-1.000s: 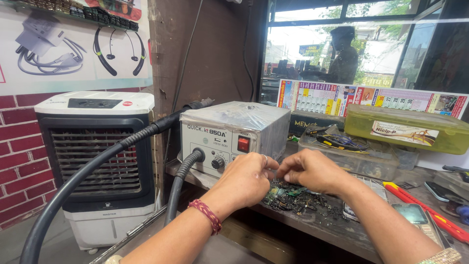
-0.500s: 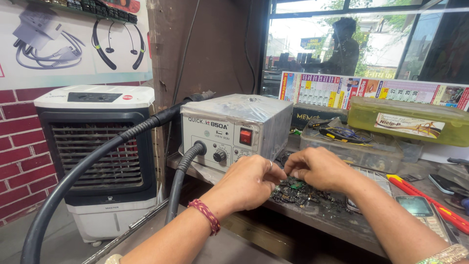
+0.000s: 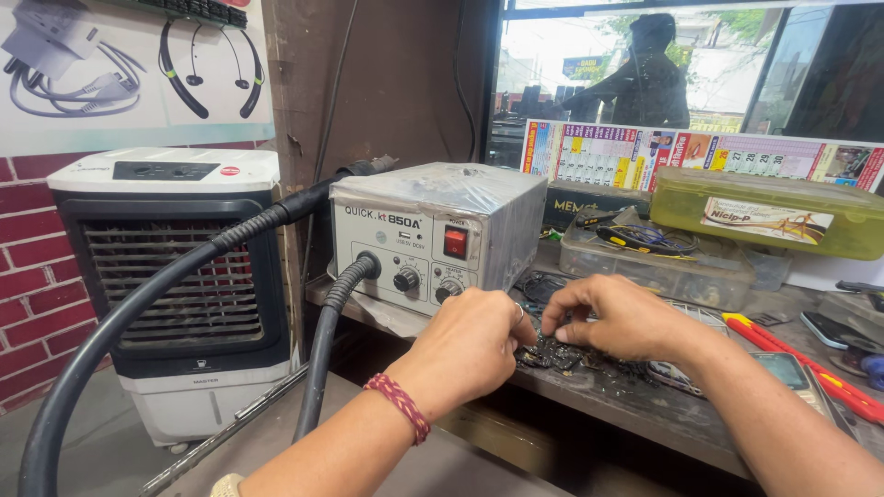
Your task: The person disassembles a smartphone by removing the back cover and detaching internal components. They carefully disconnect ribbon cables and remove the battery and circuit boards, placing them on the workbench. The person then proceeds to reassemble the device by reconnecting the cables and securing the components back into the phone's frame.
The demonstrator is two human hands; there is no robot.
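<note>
From the head view, my left hand and right hand meet over a dark heap of small electronic parts lying near the front edge of the table. The heap sits right between my two hands — under the fingertips of both, a little nearer the left. My left grip is curled in, fingers bunched toward the heap; whether it has hold of a piece I cannot tell. My right grip is pinched down with fingertips on the parts, and what it has, if anything, is hidden.

Just behind my left hand stands the grey hot-air station, its black hose dropping off the table's left edge. Behind the heap a clear plastic tray crowds in. A red screwdriver lies toward the table's right end — open room is mostly toward me.
</note>
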